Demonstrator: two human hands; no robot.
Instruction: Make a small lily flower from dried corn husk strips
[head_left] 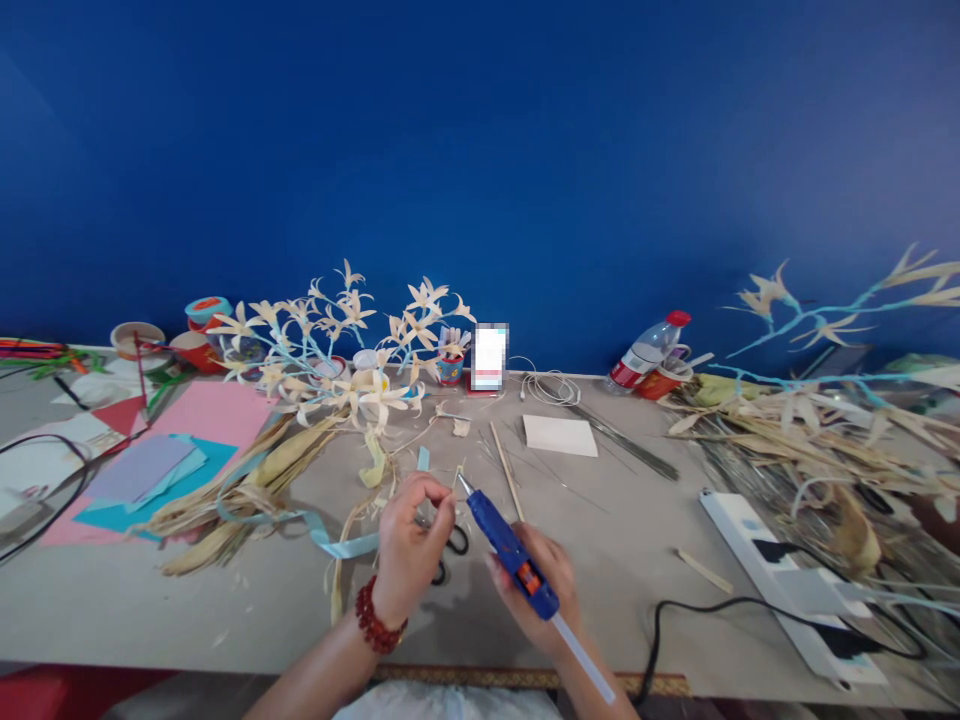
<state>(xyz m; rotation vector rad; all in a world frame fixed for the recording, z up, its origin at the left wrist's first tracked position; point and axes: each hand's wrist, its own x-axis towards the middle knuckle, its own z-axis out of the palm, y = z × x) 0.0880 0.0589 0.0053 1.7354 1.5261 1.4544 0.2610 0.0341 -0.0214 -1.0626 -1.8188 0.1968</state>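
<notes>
Glue stick (583, 660) rearward, glue gun (504, 540) points forward-left — nozzle (466, 486) contact unclear.

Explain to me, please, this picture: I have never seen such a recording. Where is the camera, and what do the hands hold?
There is no machine here, only a person's two bare hands. The single picture comes from a camera worn on the head, looking forward and down. The right hand grips a blue plastic glue gun, with a translucent stick coming out of its back. The left hand pinches a thin pale piece near the gun's front; it is too small to identify. On the grey table lie dried straw-coloured husks, a pink paper sheet and a long white power strip. Farther back are cream-petalled flowers with light-blue stems.
</notes>
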